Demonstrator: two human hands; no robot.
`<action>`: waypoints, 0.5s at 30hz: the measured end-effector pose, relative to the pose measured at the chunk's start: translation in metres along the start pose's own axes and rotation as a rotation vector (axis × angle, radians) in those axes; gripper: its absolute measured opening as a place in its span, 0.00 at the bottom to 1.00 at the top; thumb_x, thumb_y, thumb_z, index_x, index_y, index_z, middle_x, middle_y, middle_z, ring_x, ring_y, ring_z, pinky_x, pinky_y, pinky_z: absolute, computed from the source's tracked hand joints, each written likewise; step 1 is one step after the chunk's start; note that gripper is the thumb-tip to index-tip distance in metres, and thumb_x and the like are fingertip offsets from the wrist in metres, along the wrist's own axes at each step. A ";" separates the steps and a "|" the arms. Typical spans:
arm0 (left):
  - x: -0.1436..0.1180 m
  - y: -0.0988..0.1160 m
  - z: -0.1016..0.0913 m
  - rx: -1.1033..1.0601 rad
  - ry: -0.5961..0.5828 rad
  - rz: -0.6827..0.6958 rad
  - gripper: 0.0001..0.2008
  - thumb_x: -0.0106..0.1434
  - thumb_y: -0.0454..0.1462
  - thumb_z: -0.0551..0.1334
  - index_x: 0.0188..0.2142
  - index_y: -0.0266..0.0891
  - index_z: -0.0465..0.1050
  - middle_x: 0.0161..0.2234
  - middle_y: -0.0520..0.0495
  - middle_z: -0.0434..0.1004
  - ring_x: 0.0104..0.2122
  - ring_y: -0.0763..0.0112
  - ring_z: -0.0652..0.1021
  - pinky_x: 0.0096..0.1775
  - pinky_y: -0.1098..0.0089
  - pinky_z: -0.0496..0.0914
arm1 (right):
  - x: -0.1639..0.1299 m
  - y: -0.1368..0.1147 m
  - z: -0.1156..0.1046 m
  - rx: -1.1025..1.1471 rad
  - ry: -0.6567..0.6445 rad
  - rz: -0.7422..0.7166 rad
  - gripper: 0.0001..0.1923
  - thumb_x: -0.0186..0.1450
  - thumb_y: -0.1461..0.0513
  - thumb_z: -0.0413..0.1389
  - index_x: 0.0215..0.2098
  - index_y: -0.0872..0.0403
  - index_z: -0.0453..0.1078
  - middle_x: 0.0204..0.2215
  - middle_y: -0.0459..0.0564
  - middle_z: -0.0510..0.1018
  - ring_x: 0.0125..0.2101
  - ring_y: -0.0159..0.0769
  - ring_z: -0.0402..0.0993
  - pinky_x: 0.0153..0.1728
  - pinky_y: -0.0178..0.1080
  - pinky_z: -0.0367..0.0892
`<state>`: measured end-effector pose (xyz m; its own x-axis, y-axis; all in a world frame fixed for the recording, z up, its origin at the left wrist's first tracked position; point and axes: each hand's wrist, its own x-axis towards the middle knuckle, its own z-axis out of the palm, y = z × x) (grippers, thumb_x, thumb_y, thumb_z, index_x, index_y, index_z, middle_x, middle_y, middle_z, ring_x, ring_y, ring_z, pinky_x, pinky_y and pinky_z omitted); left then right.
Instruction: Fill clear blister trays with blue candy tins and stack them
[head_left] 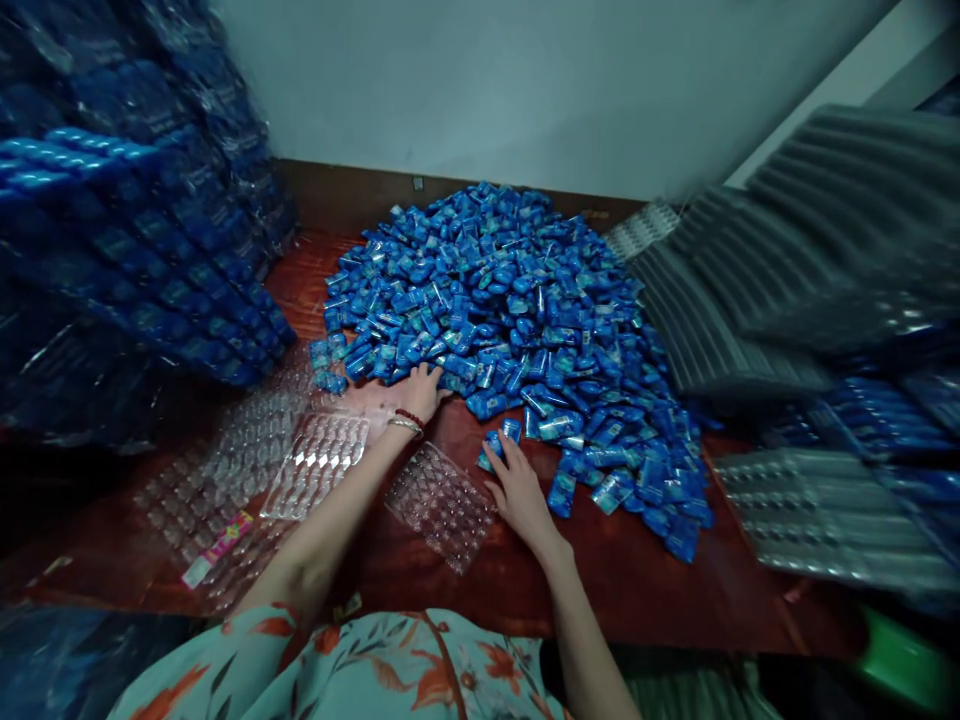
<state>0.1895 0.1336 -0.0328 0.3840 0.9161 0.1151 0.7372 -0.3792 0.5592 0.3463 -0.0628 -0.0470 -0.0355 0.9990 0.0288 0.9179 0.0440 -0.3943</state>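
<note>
Packets [487, 280] in glossy blue lie heaped across the desk [607, 600], the pile's front edge spreading toward the person. The left hand [425, 392] reaches to that edge with its fingers bent downward; whether it grips anything cannot be told. The right hand [523, 497] has its fingertips at a pair of packets [512, 430] just off the pile, thumb spread apart, and a firm grasp cannot be made out. Between the forearms lies a clear moulded tray [442, 507], with other clear trays [315, 455] overlapping to the left. Drawing from the low edge could set the loose, slick heap sliding, perhaps over the near tray. A dragging left forearm might shift the light, overlapping trays beneath it.
</note>
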 end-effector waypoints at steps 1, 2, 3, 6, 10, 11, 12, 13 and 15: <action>-0.005 -0.003 0.000 -0.016 -0.003 0.014 0.12 0.59 0.38 0.60 0.42 0.35 0.70 0.42 0.37 0.68 0.43 0.54 0.71 0.44 0.58 0.66 | 0.000 0.003 -0.005 0.038 -0.021 -0.003 0.30 0.63 0.66 0.46 0.63 0.47 0.50 0.64 0.51 0.49 0.62 0.43 0.45 0.54 0.51 0.59; -0.011 -0.005 -0.002 -0.035 -0.004 0.027 0.10 0.60 0.36 0.58 0.42 0.35 0.70 0.42 0.37 0.69 0.43 0.56 0.71 0.45 0.58 0.66 | 0.003 0.007 -0.011 0.085 -0.030 -0.007 0.29 0.63 0.66 0.45 0.63 0.48 0.52 0.63 0.51 0.53 0.61 0.42 0.49 0.54 0.49 0.59; -0.017 -0.008 -0.004 -0.055 -0.003 0.038 0.10 0.61 0.35 0.57 0.42 0.35 0.70 0.42 0.38 0.70 0.43 0.57 0.71 0.46 0.59 0.66 | 0.008 0.012 -0.017 0.133 -0.020 -0.004 0.28 0.63 0.66 0.44 0.61 0.48 0.54 0.61 0.50 0.58 0.59 0.40 0.53 0.54 0.47 0.59; -0.038 -0.015 -0.013 -0.137 0.031 0.051 0.13 0.63 0.35 0.54 0.47 0.36 0.66 0.45 0.40 0.70 0.46 0.62 0.71 0.49 0.62 0.65 | 0.032 0.022 -0.033 0.199 0.090 0.049 0.22 0.65 0.66 0.42 0.55 0.51 0.64 0.50 0.51 0.71 0.50 0.38 0.65 0.52 0.44 0.61; -0.061 -0.028 -0.024 -0.364 0.051 -0.035 0.17 0.62 0.42 0.56 0.48 0.37 0.64 0.44 0.44 0.73 0.42 0.65 0.74 0.44 0.64 0.68 | 0.066 0.017 -0.039 0.076 0.121 0.091 0.17 0.65 0.64 0.44 0.48 0.53 0.70 0.42 0.53 0.75 0.43 0.42 0.67 0.46 0.45 0.63; -0.066 -0.031 -0.025 -0.381 0.034 -0.072 0.17 0.61 0.43 0.57 0.47 0.37 0.65 0.42 0.45 0.74 0.40 0.65 0.75 0.42 0.64 0.69 | 0.072 0.013 -0.038 0.026 0.097 0.085 0.17 0.65 0.63 0.45 0.48 0.52 0.70 0.43 0.54 0.74 0.44 0.43 0.66 0.44 0.45 0.63; -0.070 -0.035 -0.026 -0.362 0.015 -0.102 0.16 0.60 0.44 0.58 0.45 0.37 0.66 0.39 0.45 0.75 0.37 0.64 0.75 0.40 0.64 0.69 | 0.078 0.009 -0.038 -0.021 0.071 0.077 0.17 0.65 0.63 0.47 0.49 0.52 0.69 0.45 0.54 0.73 0.44 0.44 0.66 0.43 0.45 0.63; -0.073 -0.039 -0.026 -0.323 0.004 -0.121 0.15 0.60 0.43 0.58 0.43 0.37 0.67 0.37 0.45 0.75 0.36 0.63 0.75 0.39 0.64 0.69 | 0.082 0.005 -0.038 -0.057 0.051 0.069 0.17 0.65 0.63 0.47 0.50 0.51 0.68 0.45 0.54 0.72 0.45 0.45 0.65 0.42 0.45 0.63; -0.078 -0.044 -0.026 -0.233 0.003 -0.109 0.13 0.60 0.42 0.58 0.40 0.37 0.69 0.35 0.44 0.75 0.35 0.62 0.75 0.39 0.63 0.69 | 0.091 -0.002 -0.039 -0.078 0.044 0.052 0.17 0.65 0.63 0.48 0.51 0.50 0.68 0.45 0.54 0.72 0.44 0.45 0.65 0.41 0.43 0.63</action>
<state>0.1124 0.0821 -0.0454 0.3074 0.9505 0.0457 0.6263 -0.2382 0.7423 0.3569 0.0275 -0.0075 0.0284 0.9983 0.0509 0.9462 -0.0105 -0.3234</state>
